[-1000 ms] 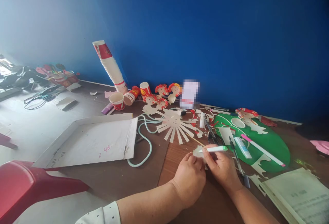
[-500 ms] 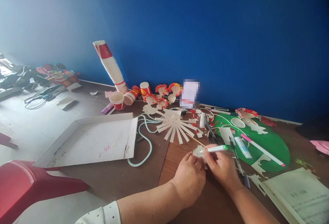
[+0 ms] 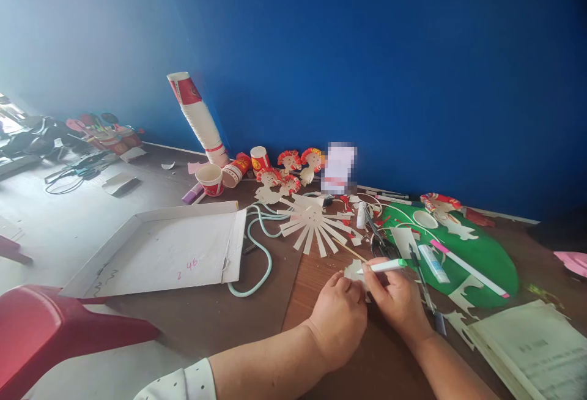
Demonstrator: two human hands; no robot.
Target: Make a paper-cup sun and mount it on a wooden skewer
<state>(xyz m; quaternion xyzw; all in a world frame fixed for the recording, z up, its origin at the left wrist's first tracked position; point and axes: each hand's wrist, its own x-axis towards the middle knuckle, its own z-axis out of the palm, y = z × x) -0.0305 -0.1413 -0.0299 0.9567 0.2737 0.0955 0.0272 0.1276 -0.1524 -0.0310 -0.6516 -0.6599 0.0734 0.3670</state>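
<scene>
A white sleeve with small, scattered dark dots ends in a straight hem on the left arm; a line, seam or fold, crosses it near that edge. The left hand, right hand and visible right arm are bare, the fingers slightly rounded.

The marker is white with a green end, and the fringed paper piece is cream; another, pink-ended white pen crosses a plain green mat. Red and white mark the leaning cup stack, dark dots pattern a white sleeve, and pale mint colours the cable. Behind the brown counter, the wall is deep blue.
</scene>
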